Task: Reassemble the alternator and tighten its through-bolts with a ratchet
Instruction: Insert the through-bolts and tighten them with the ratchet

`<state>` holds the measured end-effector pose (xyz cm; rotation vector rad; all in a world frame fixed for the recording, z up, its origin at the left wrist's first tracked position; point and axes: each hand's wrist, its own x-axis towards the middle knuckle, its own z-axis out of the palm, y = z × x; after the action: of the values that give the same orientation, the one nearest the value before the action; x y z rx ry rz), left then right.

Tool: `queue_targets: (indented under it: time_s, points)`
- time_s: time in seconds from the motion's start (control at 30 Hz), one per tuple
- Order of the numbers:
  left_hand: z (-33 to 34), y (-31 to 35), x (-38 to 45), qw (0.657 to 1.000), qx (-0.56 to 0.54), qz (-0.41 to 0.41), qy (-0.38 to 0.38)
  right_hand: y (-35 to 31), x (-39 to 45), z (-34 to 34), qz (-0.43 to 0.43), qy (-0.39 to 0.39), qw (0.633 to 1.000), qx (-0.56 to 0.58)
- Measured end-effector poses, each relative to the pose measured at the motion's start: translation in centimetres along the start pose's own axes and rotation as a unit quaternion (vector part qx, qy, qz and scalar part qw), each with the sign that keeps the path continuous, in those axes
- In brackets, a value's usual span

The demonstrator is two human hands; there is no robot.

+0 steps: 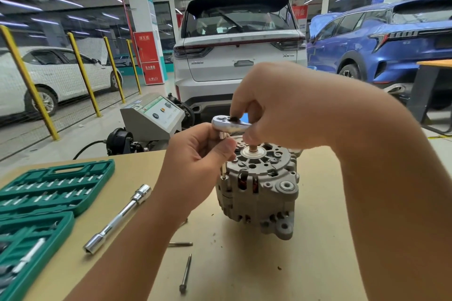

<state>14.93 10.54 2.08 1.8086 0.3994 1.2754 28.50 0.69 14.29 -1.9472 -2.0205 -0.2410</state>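
Two hands are working above the grey cast-aluminium alternator (259, 186): the right hand (274, 107) is grasping the chrome ratchet (228, 123), and the left hand (195, 166) is pinching its extension over a through-bolt at the alternator's left edge. Keep the extension vertical while tightening.

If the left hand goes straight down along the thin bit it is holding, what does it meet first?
Most likely the grey cast-metal alternator housing: the left hand holds the thin bit under the chrome ratchet, directly above the housing's left rim. Depth is hard to judge.

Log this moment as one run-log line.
step: tightening through-bolt | right hand: holds ratchet | left hand: steadies socket | alternator: upright on table
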Motion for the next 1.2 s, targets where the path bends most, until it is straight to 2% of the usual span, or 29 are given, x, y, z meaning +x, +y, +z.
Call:
queue_targets:
  time_s: [0.1,0.27,0.4,0.57,0.77,0.93,1.1,1.2]
  points:
    - [-0.2,0.1,-0.1,1.0,-0.021,-0.015,-0.017,0.0,0.3,0.4,0.025,-0.008,0.999,0.019]
    - [0.5,-0.2,-0.2,1.0,-0.023,0.008,0.016,-0.8,0.1,0.5,-0.009,-0.014,0.999,-0.035]
    - [0.1,-0.4,-0.1,0.999,-0.04,-0.012,0.0,-0.2,0.2,0.3,0.006,-0.005,1.0,0.003]
    - [0.1,-0.6,0.0,1.0,-0.025,0.0,0.007,-0.7,0.2,0.7,-0.01,-0.007,1.0,-0.028]
    - [-0.6,-0.9,0.2,0.997,-0.067,-0.033,-0.036,-0.2,0.2,0.4,0.011,0.009,1.0,0.019]
    - [-0.6,-1.0,0.4,0.997,-0.054,-0.034,-0.041,-0.7,0.2,0.6,-0.021,0.004,0.999,-0.032]
    - [-1.0,-1.2,0.4,0.993,-0.085,-0.05,-0.06,0.2,0.1,0.1,-0.009,-0.001,1.0,0.03]
    - [-1.0,-1.2,0.4,0.995,-0.067,-0.042,-0.059,-0.3,0.3,0.6,-0.011,-0.002,1.0,-0.016]
